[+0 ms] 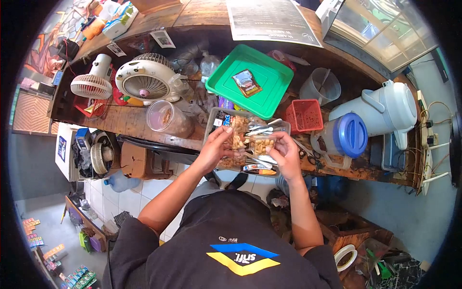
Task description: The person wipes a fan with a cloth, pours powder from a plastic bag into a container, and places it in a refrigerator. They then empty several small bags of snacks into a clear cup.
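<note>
My left hand (216,149) is closed on a clear plastic packet of peanuts (238,131). The fingers of my right hand (286,156) pinch a second clear peanut packet (260,145) beside the first. Both packets are above a clear plastic container (210,121) at the counter's front edge. White-handled spoons (262,130) and an orange-and-black sachet (259,169) lie in that container. My hands and the packets hide part of its contents.
Behind the container, a green tray (276,91) carries a brown sachet (247,83). To the right stand a red basket (304,115), a blue-lidded jug (351,135) and an air pot (385,103). A clear tub (166,119) and a fan (144,82) are on the left.
</note>
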Tool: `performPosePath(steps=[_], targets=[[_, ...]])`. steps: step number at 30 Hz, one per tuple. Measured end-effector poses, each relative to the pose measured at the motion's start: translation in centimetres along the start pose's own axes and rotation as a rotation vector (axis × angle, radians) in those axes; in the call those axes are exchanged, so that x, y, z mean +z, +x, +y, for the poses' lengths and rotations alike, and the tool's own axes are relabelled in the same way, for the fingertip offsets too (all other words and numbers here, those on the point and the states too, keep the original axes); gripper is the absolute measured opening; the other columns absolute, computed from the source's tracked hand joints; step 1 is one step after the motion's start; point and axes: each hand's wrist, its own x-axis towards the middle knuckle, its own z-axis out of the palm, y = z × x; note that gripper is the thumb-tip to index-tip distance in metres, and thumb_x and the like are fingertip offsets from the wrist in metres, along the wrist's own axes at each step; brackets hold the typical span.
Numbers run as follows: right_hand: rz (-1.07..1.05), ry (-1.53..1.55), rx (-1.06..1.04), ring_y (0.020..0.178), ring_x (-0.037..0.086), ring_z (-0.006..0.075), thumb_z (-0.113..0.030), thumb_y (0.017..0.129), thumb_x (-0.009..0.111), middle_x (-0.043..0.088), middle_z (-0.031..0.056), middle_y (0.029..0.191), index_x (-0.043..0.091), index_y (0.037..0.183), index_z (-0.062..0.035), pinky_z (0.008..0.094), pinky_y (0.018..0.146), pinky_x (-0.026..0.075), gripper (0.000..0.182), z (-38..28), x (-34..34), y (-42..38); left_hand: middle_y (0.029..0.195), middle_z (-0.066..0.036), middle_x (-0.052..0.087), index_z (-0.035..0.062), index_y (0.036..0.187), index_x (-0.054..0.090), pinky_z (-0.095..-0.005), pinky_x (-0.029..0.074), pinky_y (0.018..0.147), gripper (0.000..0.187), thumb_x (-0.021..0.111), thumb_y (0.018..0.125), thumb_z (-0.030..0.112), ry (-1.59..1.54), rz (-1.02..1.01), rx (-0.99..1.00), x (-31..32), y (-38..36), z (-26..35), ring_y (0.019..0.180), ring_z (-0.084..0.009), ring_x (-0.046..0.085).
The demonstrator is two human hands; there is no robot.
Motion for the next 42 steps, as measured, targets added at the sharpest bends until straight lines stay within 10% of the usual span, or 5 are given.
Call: performPosePath(steps=[11,20,28,30,42], targets=[[-0.111,0.152,-0.028,0.110,0.062,0.0157,0.004,0.088,0.067,0.063,0.0083,0.116,0.051,0.130,-0.0028,0.0300,0.095,0.049,0.046,-1.9,5.8,1.6,0.104,-0.002,0.069,0.0066,0.116,0.055,-0.0278,0.055,0.087,0.035,0.079,0.089,0.006,0.403,-0.099,0.221,-3.1,-3.5,2.4,0.097,-0.0102,0.066],[-0.079,0.173,-0.056,0.109,0.061,0.0156,0.004,0.088,0.069,0.063,0.0079,0.111,0.047,0.134,-0.0034,0.0302,0.094,0.050,0.052,-4.6,12.8,2.0,0.110,-0.006,0.064,0.0030,0.131,0.055,-0.0293,0.056,0.088,0.044,0.072,0.091,-0.001,0.174,-0.251,0.240,-6.3,-7.6,8.8,0.103,-0.0115,0.065],[-0.024,0.072,-0.207,0.103,0.063,0.0127,0.003,0.090,0.070,0.065,0.0052,0.108,0.061,0.112,-0.0017,0.0288,0.092,0.050,0.025,-6.3,17.7,3.3,0.113,-0.008,0.066,0.0004,0.110,0.064,-0.0324,0.052,0.096,0.020,0.068,0.091,-0.004,0.059,-0.324,0.303,-11.1,-10.1,15.1,0.105,-0.0162,0.067],[-0.006,0.076,-0.231,0.102,0.063,0.0124,0.003,0.090,0.070,0.064,0.0050,0.109,0.061,0.111,-0.0017,0.0288,0.092,0.050,0.024,-6.4,18.8,3.6,0.108,-0.007,0.068,0.0006,0.103,0.068,-0.0318,0.051,0.092,0.014,0.072,0.090,-0.002,0.422,-0.205,0.609,-12.9,-9.5,16.8,0.099,-0.0147,0.067],[0.128,-0.042,-0.336,0.106,0.061,0.0140,0.005,0.090,0.069,0.063,0.0062,0.110,0.061,0.106,-0.0025,0.0318,0.097,0.049,0.020,-6.1,23.1,2.7,0.093,-0.007,0.072,0.0023,0.100,0.074,-0.0252,0.055,0.064,0.015,0.076,0.085,0.002,0.955,-0.150,0.745,-13.7,-6.3,21.2,0.084,-0.0137,0.071]])
